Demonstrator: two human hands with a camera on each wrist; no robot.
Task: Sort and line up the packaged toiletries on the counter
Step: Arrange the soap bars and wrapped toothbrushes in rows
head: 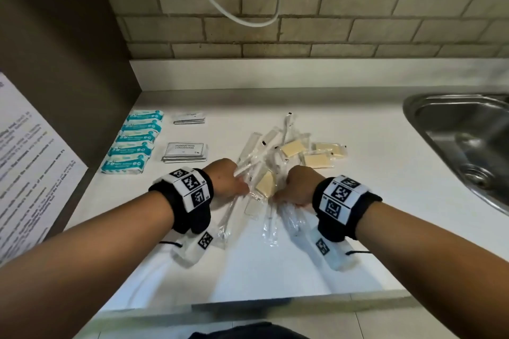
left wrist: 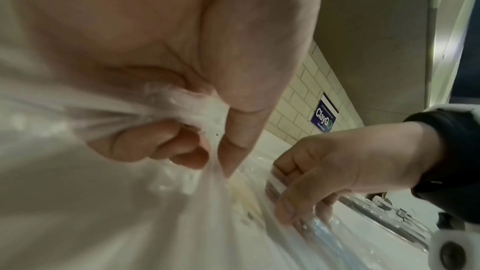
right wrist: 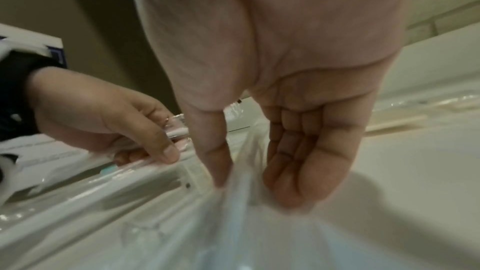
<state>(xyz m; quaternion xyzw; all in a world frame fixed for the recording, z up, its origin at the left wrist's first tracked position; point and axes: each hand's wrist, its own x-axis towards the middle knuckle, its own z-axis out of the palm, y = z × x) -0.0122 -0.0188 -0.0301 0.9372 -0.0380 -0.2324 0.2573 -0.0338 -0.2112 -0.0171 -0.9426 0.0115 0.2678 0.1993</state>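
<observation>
Head view: my left hand (head: 224,179) and right hand (head: 298,186) both pinch clear packets (head: 264,173) on the desk (head: 371,201); sink (head: 468,140) right, sachets (head: 185,152) reading "SHAMPOO WITH CONDITIONER".

Bare white counter (head: 275,270) lies open between my forearms and the front edge, and more open counter stretches to my right as far as the steel sink (head: 465,143). Ahead of my hands, a loose heap of clear-wrapped packets (head: 272,151) blocks the middle. To my left, a column of teal packets (head: 132,143) and two stacks of white sachets (head: 186,152) stand before a dark side panel (head: 66,49). Behind everything, a strip of open counter meets the tiled wall (head: 330,8).
</observation>
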